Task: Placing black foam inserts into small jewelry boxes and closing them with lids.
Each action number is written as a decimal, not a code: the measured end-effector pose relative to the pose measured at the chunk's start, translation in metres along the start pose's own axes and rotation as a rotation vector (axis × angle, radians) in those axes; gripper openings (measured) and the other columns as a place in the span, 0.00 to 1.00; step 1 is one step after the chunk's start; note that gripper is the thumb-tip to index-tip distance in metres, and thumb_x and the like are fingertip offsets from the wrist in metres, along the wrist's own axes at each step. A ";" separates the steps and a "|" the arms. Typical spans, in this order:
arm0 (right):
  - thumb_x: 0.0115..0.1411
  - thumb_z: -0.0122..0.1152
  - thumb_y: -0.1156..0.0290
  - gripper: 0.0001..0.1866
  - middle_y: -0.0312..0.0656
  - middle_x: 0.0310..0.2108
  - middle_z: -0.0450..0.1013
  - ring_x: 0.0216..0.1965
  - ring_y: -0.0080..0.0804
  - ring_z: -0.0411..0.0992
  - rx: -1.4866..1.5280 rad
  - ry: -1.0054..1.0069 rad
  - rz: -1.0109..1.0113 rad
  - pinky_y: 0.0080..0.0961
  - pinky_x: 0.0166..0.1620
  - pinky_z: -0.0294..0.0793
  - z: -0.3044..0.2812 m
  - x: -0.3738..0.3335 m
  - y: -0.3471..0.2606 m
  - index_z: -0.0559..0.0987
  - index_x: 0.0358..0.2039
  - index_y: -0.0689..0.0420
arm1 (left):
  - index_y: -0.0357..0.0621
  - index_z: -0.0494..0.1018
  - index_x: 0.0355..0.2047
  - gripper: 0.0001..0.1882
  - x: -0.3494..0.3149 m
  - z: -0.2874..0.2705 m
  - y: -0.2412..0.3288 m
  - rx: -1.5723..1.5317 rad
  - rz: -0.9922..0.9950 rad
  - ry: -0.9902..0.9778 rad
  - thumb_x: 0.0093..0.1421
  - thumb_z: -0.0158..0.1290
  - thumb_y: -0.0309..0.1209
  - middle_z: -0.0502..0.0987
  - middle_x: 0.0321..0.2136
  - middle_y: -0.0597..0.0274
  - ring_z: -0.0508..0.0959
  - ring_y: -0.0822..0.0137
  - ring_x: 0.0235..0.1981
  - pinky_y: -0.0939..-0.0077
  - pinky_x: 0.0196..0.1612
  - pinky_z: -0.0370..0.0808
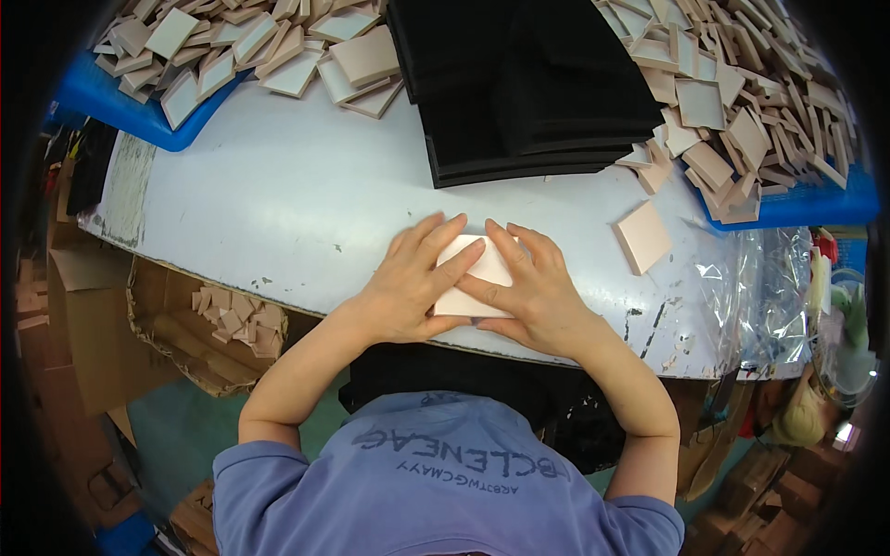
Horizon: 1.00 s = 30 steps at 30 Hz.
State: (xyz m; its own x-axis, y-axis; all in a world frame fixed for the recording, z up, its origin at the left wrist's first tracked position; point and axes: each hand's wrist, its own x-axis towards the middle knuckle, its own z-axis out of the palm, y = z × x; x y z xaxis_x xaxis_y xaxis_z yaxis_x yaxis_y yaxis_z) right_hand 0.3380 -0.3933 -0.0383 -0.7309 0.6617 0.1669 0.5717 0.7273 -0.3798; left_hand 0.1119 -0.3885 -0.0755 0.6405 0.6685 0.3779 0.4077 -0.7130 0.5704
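A small pale pink box (489, 266) rests at the near edge of the white table, in front of my body. My left hand (400, 289) grips its left side, with one finger lying across the top face. On the other side my right hand (545, 298) holds the box, a finger also laid over its top. Both hands are closed around the box and their fingers nearly meet over it. The underside of the box is hidden. To the right, a single similar pink box (642, 237) lies apart on the table.
Black foam sheets (538, 102) are stacked at the far middle. Heaps of pale box pieces (278, 56) spill from blue trays (176, 134) at far left and far right. Clear plastic bags (769, 296) lie at the right edge. Below left, a cardboard carton (153, 324) contains small pieces.
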 end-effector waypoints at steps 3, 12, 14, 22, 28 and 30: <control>0.41 0.71 0.57 0.37 0.53 0.63 0.49 0.60 0.54 0.52 0.027 0.007 0.041 0.48 0.58 0.53 0.009 -0.004 0.001 0.70 0.55 0.35 | 0.47 0.57 0.61 0.49 0.000 -0.003 0.000 0.178 -0.007 -0.039 0.39 0.67 0.42 0.52 0.61 0.41 0.63 0.44 0.55 0.55 0.55 0.61; 0.44 0.68 0.72 0.25 0.49 0.49 0.69 0.51 0.45 0.66 0.074 0.313 -0.094 0.36 0.52 0.65 -0.063 0.036 0.016 0.76 0.45 0.55 | 0.41 0.61 0.58 0.48 -0.026 -0.004 -0.007 0.091 0.008 0.065 0.36 0.67 0.43 0.62 0.51 0.45 0.67 0.48 0.49 0.55 0.48 0.66; 0.45 0.65 0.79 0.23 0.47 0.47 0.71 0.49 0.44 0.68 -0.078 0.586 -0.122 0.33 0.50 0.68 -0.092 0.055 0.028 0.76 0.45 0.58 | 0.35 0.61 0.57 0.47 -0.055 -0.013 -0.003 0.141 -0.123 0.449 0.38 0.66 0.44 0.63 0.50 0.45 0.66 0.49 0.50 0.56 0.49 0.66; 0.55 0.59 0.74 0.17 0.42 0.45 0.72 0.49 0.40 0.67 -0.247 0.619 0.066 0.30 0.51 0.66 -0.113 0.087 0.087 0.77 0.47 0.53 | 0.40 0.53 0.61 0.31 -0.209 -0.076 -0.044 -0.615 -0.862 1.828 0.62 0.50 0.38 0.66 0.52 0.55 0.66 0.61 0.55 0.63 0.57 0.63; 0.52 0.60 0.75 0.15 0.42 0.40 0.73 0.44 0.38 0.69 -0.216 0.602 0.135 0.30 0.48 0.67 -0.118 0.094 0.083 0.80 0.42 0.55 | 0.39 0.62 0.54 0.27 -0.110 -0.099 -0.075 -0.034 -0.762 1.103 0.55 0.56 0.29 0.65 0.51 0.57 0.65 0.62 0.53 0.67 0.54 0.64; 0.51 0.60 0.74 0.15 0.43 0.39 0.74 0.43 0.40 0.70 -0.240 0.530 0.165 0.30 0.46 0.68 -0.125 0.093 0.080 0.80 0.41 0.55 | 0.45 0.65 0.53 0.26 -0.051 -0.117 -0.094 0.107 -0.639 0.698 0.54 0.56 0.32 0.64 0.52 0.55 0.63 0.56 0.56 0.63 0.54 0.63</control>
State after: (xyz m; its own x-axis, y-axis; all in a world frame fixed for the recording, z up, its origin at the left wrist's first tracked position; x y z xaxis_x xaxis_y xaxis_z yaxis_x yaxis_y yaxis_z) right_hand 0.3618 -0.2509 0.0607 -0.3753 0.7252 0.5773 0.7751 0.5871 -0.2337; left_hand -0.0352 -0.3304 -0.0632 -0.2437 0.8892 0.3873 0.6256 -0.1610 0.7633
